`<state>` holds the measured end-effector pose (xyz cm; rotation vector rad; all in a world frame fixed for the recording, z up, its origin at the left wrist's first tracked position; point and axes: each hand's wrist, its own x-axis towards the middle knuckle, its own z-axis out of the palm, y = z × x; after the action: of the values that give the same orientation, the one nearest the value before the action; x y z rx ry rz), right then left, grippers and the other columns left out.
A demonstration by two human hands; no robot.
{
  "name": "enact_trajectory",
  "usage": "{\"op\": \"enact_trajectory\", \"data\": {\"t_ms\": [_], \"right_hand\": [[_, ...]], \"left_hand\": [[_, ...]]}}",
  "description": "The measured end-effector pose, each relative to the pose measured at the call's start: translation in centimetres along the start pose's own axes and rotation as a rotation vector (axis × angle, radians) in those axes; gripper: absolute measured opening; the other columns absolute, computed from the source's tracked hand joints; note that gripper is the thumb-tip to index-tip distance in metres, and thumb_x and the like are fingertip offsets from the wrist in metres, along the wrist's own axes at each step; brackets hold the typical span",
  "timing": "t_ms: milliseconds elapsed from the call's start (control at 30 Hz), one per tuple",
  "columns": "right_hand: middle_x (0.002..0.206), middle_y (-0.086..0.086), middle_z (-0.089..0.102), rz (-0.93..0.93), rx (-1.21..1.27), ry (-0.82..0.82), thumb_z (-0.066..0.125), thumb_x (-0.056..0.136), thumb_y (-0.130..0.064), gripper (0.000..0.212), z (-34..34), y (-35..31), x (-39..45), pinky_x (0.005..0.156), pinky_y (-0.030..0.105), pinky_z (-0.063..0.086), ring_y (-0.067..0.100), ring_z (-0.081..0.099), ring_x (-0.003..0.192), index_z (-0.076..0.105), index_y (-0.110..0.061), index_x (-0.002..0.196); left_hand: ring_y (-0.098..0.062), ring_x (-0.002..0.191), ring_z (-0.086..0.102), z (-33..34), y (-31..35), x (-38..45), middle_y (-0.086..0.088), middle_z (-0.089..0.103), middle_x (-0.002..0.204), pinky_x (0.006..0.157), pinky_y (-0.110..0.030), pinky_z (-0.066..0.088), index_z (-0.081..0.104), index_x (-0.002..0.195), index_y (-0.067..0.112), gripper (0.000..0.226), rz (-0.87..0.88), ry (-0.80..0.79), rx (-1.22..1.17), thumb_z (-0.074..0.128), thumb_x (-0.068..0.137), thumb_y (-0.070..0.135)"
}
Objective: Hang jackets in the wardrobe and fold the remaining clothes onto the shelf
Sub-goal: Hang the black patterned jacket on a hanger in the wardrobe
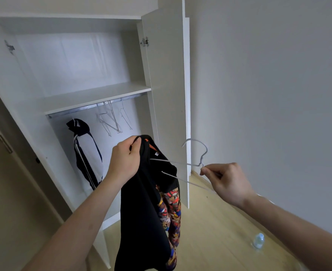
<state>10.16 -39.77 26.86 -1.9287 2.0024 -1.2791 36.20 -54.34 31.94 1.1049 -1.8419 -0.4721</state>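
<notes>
Item one: black jacket, in front of the open wardrobe. My left hand grips it by the collar, fingers curled round the fabric; its long axis hangs straight down, and a colourful printed lining shows at its right edge.

Item two: white wire hanger. My right hand pinches it just below the hook, fingertips narrow. The hook points up and to the left; the hanger's long axis runs roughly level, its left arm reaching into the jacket's neck opening.

Item three: wardrobe rail, under the shelf. On it hangs a dark jacket with white stripes at the left, then a cluster of bare hangers to the right.

Item four: open wardrobe door, standing edge-on between my two hands' reach and the rail's right end, just behind the black jacket.

Item five: plastic bottle on the wooden floor, near the wall, well apart from the wardrobe.
</notes>
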Motion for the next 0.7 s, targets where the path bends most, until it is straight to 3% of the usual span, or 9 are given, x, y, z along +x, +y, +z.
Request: {"op": "enact_trajectory", "data": {"t_ms": [67, 167, 267, 333, 500, 600, 633, 700], "right_hand": [[0.046, -0.005, 0.035, -0.006, 0.016, -0.075, 0.059, 0.101, -0.038, 0.027, -0.1, -0.5, 0.3, 0.050, 0.027, 0.030, 0.014, 0.030, 0.048, 0.073, -0.033, 0.079], [0.046, -0.006, 0.032, -0.051, 0.028, -0.219, 0.059, 0.102, -0.034, 0.031, -1.4, -1.6, 1.0, 0.048, 0.020, 0.026, 0.012, 0.027, 0.047, 0.069, -0.035, 0.073], [0.046, -0.009, 0.030, -0.017, 0.091, -0.295, 0.058, 0.103, -0.034, 0.034, -3.8, -2.0, 1.5, 0.046, 0.016, 0.027, 0.010, 0.025, 0.046, 0.072, -0.031, 0.071], [0.047, -0.009, 0.029, -0.026, 0.080, -0.346, 0.057, 0.103, -0.037, 0.034, -5.2, -2.1, 1.7, 0.045, 0.016, 0.026, 0.010, 0.025, 0.046, 0.073, -0.031, 0.073], [0.048, -0.006, 0.032, -0.047, 0.089, -0.339, 0.057, 0.103, -0.036, 0.033, -4.7, -2.9, 1.9, 0.047, 0.018, 0.027, 0.010, 0.026, 0.047, 0.074, -0.029, 0.076], [0.049, -0.005, 0.029, -0.012, 0.132, -0.277, 0.056, 0.103, -0.035, 0.033, -3.0, -2.9, 1.8, 0.047, 0.018, 0.027, 0.010, 0.025, 0.048, 0.074, -0.027, 0.077], [0.050, -0.005, 0.028, -0.001, 0.149, -0.270, 0.056, 0.104, -0.036, 0.033, -2.4, -2.9, 1.8, 0.047, 0.018, 0.026, 0.011, 0.025, 0.048, 0.073, -0.028, 0.077], [0.050, -0.005, 0.027, 0.001, 0.158, -0.289, 0.054, 0.104, -0.036, 0.034, -1.3, -3.1, 1.6, 0.048, 0.018, 0.026, 0.011, 0.026, 0.049, 0.073, -0.028, 0.077]], "left_hand": [[-0.022, 0.057, 0.038, 0.0, 0.7, 0.2, -0.006, 0.042, 0.058, 0.056, -0.036, 0.035, 0.055, 0.076, 0.011, 0.038, 0.058, -0.044, 0.017, 0.044, 0.106, 0.031], [-0.034, 0.070, 0.049, -0.5, 0.8, 1.3, -0.020, 0.056, 0.072, 0.063, -0.035, 0.040, 0.062, 0.091, 0.002, 0.037, 0.071, -0.086, 0.029, 0.044, 0.106, 0.031], [-0.016, 0.057, 0.038, -1.6, 0.2, 2.7, -0.001, 0.041, 0.057, 0.062, -0.033, 0.033, 0.048, 0.074, 0.005, 0.039, 0.013, -0.094, 0.041, 0.046, 0.105, 0.028], [-0.013, 0.055, 0.034, -2.0, -0.2, 3.1, 0.009, 0.034, 0.054, 0.061, -0.033, 0.031, 0.040, 0.069, 0.009, 0.041, -0.012, -0.121, 0.047, 0.046, 0.105, 0.027], [-0.013, 0.059, 0.036, -1.1, 0.4, 2.2, 0.006, 0.036, 0.059, 0.064, -0.034, 0.034, 0.044, 0.072, 0.005, 0.042, 0.011, -0.231, -0.027, 0.048, 0.105, 0.031], [-0.010, 0.060, 0.042, 0.1, 1.5, 1.3, 0.013, 0.042, 0.060, 0.068, -0.034, 0.038, 0.046, 0.068, 0.013, 0.041, 0.056, -0.329, -0.080, 0.047, 0.104, 0.034], [-0.005, 0.067, 0.054, 0.3, 1.8, 1.2, 0.017, 0.056, 0.066, 0.074, -0.031, 0.045, 0.058, 0.071, 0.019, 0.039, 0.055, -0.356, -0.139, 0.046, 0.105, 0.032], [0.003, 0.103, 0.068, 0.7, 2.4, 1.0, 0.018, 0.076, 0.101, 0.097, -0.019, 0.050, 0.077, 0.103, 0.024, 0.032, 0.026, -0.413, -0.288, 0.045, 0.107, 0.024]]}}
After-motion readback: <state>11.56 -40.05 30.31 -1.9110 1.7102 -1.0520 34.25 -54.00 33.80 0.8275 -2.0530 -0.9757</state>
